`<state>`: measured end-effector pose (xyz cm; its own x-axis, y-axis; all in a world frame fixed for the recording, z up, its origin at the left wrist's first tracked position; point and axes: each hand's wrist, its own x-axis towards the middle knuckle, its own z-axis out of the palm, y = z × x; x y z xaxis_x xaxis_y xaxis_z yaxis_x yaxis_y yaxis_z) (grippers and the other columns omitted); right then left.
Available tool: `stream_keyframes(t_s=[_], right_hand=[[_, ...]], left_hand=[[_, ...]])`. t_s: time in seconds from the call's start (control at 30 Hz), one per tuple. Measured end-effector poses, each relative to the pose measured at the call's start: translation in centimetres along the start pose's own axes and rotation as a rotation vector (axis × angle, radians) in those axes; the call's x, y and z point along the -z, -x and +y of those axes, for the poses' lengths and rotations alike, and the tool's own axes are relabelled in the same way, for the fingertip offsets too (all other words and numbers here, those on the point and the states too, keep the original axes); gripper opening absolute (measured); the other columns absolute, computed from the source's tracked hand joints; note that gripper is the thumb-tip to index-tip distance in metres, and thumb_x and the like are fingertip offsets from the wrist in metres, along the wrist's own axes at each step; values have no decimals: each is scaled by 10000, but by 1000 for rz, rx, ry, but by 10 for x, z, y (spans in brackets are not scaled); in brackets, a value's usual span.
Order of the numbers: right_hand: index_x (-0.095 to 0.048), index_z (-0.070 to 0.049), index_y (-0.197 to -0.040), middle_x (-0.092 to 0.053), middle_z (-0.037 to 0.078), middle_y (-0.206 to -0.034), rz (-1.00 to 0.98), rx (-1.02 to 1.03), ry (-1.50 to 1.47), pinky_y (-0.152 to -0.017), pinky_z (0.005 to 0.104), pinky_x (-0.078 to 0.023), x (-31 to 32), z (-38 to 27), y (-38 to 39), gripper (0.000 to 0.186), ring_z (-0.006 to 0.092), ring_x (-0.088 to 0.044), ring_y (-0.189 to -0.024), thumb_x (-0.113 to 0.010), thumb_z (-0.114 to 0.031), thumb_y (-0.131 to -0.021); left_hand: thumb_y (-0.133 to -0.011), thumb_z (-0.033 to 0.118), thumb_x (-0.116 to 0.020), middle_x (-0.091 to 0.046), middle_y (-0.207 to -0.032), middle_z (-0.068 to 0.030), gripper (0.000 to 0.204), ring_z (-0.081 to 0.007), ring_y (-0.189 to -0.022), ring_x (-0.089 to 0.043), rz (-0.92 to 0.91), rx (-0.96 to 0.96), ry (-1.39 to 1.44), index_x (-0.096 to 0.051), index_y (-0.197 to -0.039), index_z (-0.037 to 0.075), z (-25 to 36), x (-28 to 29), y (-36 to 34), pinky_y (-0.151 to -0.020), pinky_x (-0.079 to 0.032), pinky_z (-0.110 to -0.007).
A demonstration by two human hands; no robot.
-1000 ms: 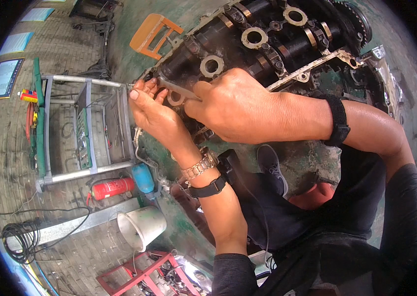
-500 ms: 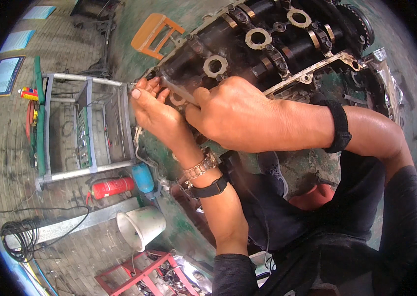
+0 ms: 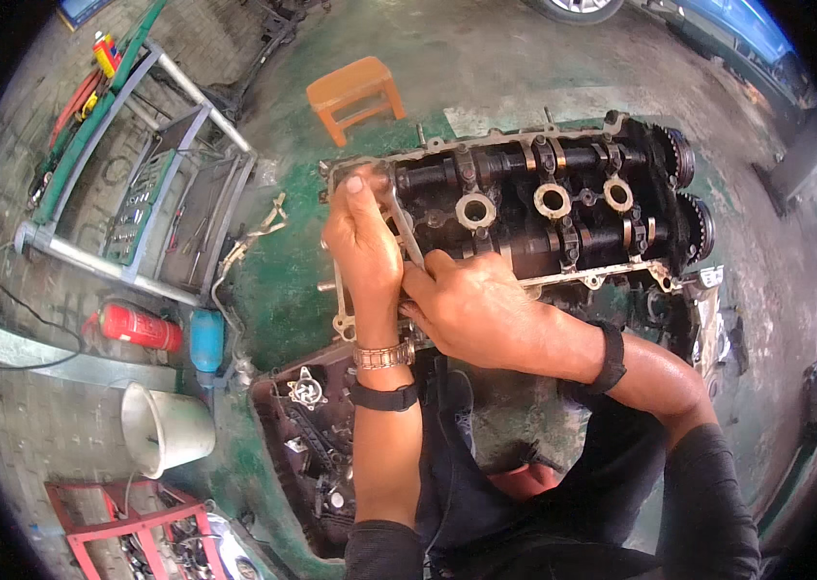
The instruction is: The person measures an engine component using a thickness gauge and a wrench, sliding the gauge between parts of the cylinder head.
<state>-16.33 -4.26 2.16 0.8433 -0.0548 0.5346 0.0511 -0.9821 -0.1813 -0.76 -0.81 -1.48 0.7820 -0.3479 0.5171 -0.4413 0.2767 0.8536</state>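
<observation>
The cylinder head has swung level in my feed, toward two o'clock: my right hand grips a grey tool, my left hand, hold hidden, is at its far end, bearing caps sit fitted, and tool work looks unfinished.

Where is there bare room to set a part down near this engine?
Bare floor lies beyond the engine, right of the orange stool; a green patch also shows between the bent pipe and the engine's left end. Crowded: the brown tray with its metal parts, and the engine's left corner, where left hand and right hand are.
</observation>
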Motion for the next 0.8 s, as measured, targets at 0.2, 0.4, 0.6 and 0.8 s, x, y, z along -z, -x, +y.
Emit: stream_keyframes(t_s=[0.2,0.4,0.6,0.8], right_hand=[[-671,-28,-1015,-608,111,-759,-33,-99,-28,-545,428,-522,27,0,-5,172,316,-639,-613,-690,-150,-895],[-677,31,-1167,-711,123,-885,41,-152,-258,-602,300,-538,68,24,-10,231,205,-675,-663,-614,-30,-953],[-669,45,-1158,-667,56,-818,141,-761,-775,-555,203,-480,75,55,-12,219,66,-580,-589,-564,-109,-1044],[-689,8,-1141,-679,31,-743,93,-788,-781,-569,241,-474,65,78,-14,229,88,-604,-609,-555,-140,-1029]], left_hand=[[-1102,340,-451,-675,-922,-90,446,-144,-862,-572,-36,-90,-57,-671,-1068,-46,7,0,2,-792,-475,-301],[-1106,369,-391,-694,-980,-144,502,-209,-897,-605,-20,43,-64,-641,-1139,-66,14,2,1,-844,-473,-344],[-1115,402,-366,-688,-1000,-139,547,-203,-937,-609,33,60,84,-632,-1174,-72,16,0,3,-854,-471,-333],[-1120,424,-339,-669,-1022,-125,563,-187,-972,-603,59,93,123,-601,-1222,-64,15,-1,6,-885,-464,-324]])
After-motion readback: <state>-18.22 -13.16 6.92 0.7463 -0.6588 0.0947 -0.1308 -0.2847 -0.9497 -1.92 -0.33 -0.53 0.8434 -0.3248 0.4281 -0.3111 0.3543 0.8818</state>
